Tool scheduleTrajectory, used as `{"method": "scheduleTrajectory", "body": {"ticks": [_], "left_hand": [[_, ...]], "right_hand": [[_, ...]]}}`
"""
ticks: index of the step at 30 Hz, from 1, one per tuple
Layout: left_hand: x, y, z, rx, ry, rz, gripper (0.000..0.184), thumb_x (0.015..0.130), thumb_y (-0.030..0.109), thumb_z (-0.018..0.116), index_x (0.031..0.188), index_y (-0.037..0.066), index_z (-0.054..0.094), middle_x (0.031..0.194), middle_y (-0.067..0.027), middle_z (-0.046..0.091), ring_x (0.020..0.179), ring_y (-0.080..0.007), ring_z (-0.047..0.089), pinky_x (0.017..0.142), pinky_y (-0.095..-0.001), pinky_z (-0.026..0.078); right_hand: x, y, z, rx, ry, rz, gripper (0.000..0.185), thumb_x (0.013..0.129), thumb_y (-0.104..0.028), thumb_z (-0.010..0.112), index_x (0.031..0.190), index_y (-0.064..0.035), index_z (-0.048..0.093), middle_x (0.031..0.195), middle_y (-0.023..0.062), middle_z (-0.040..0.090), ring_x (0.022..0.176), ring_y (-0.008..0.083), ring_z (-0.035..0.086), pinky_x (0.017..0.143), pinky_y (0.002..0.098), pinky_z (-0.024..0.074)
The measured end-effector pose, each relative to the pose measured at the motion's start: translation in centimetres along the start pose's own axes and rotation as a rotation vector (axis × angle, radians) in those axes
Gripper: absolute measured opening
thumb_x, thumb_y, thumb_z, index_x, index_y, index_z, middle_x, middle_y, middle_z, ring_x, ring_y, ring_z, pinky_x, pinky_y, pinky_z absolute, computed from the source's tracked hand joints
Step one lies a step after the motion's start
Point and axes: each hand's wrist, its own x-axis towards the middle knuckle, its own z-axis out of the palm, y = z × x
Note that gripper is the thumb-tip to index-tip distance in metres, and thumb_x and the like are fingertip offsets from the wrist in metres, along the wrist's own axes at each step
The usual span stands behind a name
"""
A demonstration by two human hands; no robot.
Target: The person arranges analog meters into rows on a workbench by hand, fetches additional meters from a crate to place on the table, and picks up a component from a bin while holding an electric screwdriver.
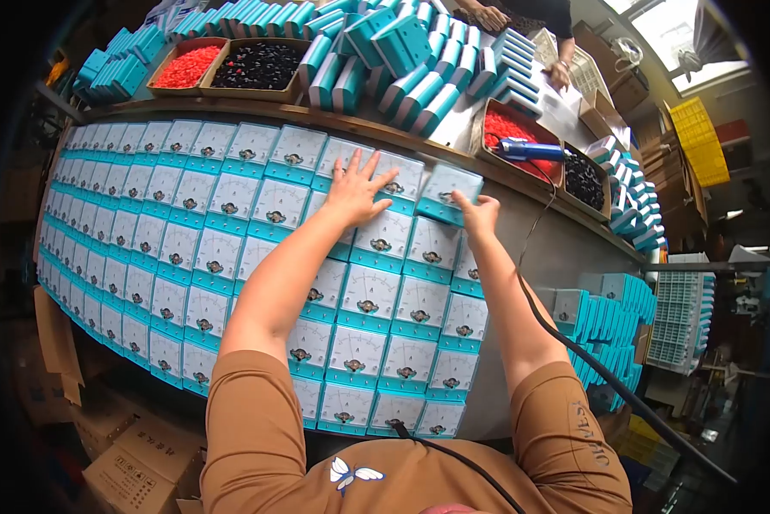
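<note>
Many white and teal panel meters [282,202] lie face up in close rows on the table. My left hand [355,190] rests with spread fingers on meters in the back rows. At the right end of the backmost row, my right hand [477,212] pinches the lower right corner of one meter [450,190] between thumb and fingers. That meter is slightly tilted against the row, close beside its neighbour.
Boxes of red parts [188,67] and black parts [256,65] stand beyond the ledge, near piled meters [389,43]. A blue tool [531,151] lies over another red-parts box; its cable crosses at right. A co-worker's hand [560,74] is at the far side.
</note>
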Motion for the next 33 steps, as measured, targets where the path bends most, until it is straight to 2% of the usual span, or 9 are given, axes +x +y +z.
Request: {"method": "scheduleTrajectory", "body": {"ticks": [4,7,11,17,20,23,26,29,33], "left_hand": [[-0.7,0.0,1.1,-0.017,0.083,-0.039,0.059,0.089,0.045,0.061,0.145,0.036,0.043,0.161,-0.0089,0.022,0.148,-0.0351,0.019,0.115,-0.0619,0.017],[-1.8,1.4,1.5,-0.067,0.164,-0.111,0.061,0.089,0.039,0.063,0.145,0.026,0.044,0.159,-0.0104,0.025,0.147,-0.0334,0.023,0.115,-0.0583,0.019],[-3.9,3.6,1.7,-0.102,0.121,-0.148,0.066,0.09,0.036,0.062,0.148,0.018,0.037,0.158,-0.0124,0.027,0.147,-0.0324,0.023,0.115,-0.0574,0.019],[1.1,4.6,3.5,-0.077,0.23,-0.125,0.07,0.09,0.042,0.06,0.15,0.016,0.035,0.159,-0.0127,0.026,0.147,-0.0297,0.022,0.117,-0.0553,0.017],[2.9,5.3,4.0,-0.106,0.079,-0.177,0.074,0.091,0.049,0.056,0.154,0.02,0.029,0.162,-0.0116,0.019,0.149,-0.0298,0.016,0.119,-0.0549,0.013],[1.9,6.6,3.8,0.047,0.056,-0.167,0.075,0.09,0.057,0.054,0.154,0.03,0.026,0.163,-0.0106,0.013,0.15,-0.0301,0.012,0.119,-0.0544,0.009],[1.3,6.0,2.2,-0.002,-0.049,-0.105,0.072,0.089,0.06,0.055,0.152,0.039,0.028,0.164,-0.0101,0.009,0.151,-0.0303,0.008,0.119,-0.0548,0.008],[0.8,6.2,0.7,-0.012,-0.071,-0.042,0.066,0.088,0.051,0.062,0.148,0.038,0.038,0.162,-0.0141,0.016,0.149,-0.0333,0.014,0.118,-0.0549,0.014],[1.8,3.0,2.1,-0.165,0.286,0.015,0.059,0.085,0.027,0.067,0.141,0.023,0.049,0.147,-0.0162,0.044,0.14,-0.0356,0.036,0.113,-0.0498,0.027]], "right_hand": [[-1.1,-1.4,-1.7,-0.287,-0.497,-0.105,0.073,0.08,-0.049,0.072,0.125,0.0055,0.054,0.13,0.0282,0.055,0.122,0.0414,0.052,0.103,0.0456,0.0417],[-4.2,1.8,-4.5,-0.273,-0.225,-0.52,0.064,0.081,-0.038,0.071,0.128,0.0019,0.055,0.134,0.0277,0.052,0.127,0.0415,0.048,0.108,0.0456,0.0374],[-9.7,4.4,-15.0,-0.057,-0.374,-0.615,0.045,0.083,-0.021,0.069,0.123,-0.0039,0.059,0.126,0.0198,0.058,0.122,0.0363,0.051,0.106,0.0438,0.0381],[-15.5,12.5,-23.2,-0.028,-0.424,-0.319,0.037,0.086,-0.015,0.067,0.12,-0.0041,0.061,0.118,0.0103,0.062,0.112,0.0231,0.059,0.091,0.0358,0.0475],[-18.1,15.8,-23.9,0.111,-0.445,-0.034,0.036,0.088,-0.013,0.066,0.121,-0.0021,0.06,0.117,0.0106,0.063,0.109,0.0203,0.061,0.09,0.0336,0.049],[-19.8,19.9,-23.6,0.105,-0.403,-0.083,0.034,0.089,-0.01,0.064,0.121,-0.0002,0.059,0.115,0.0105,0.064,0.105,0.0184,0.062,0.09,0.0314,0.0499],[-20.9,17.4,-24.1,0.25,-0.44,0.162,0.032,0.09,-0.009,0.064,0.12,0.0,0.06,0.113,0.0097,0.064,0.103,0.0171,0.063,0.091,0.0307,0.0502],[-20.8,19.1,-23.4,0.13,-0.374,0.051,0.031,0.088,-0.009,0.065,0.118,-0.0004,0.061,0.107,0.0081,0.065,0.096,0.0157,0.063,0.086,0.0297,0.0514],[-20.6,18.4,-23.5,0.137,-0.371,0.103,0.03,0.09,-0.009,0.064,0.118,-0.0011,0.061,0.107,0.009,0.066,0.098,0.0168,0.064,0.088,0.0297,0.0504]]}}
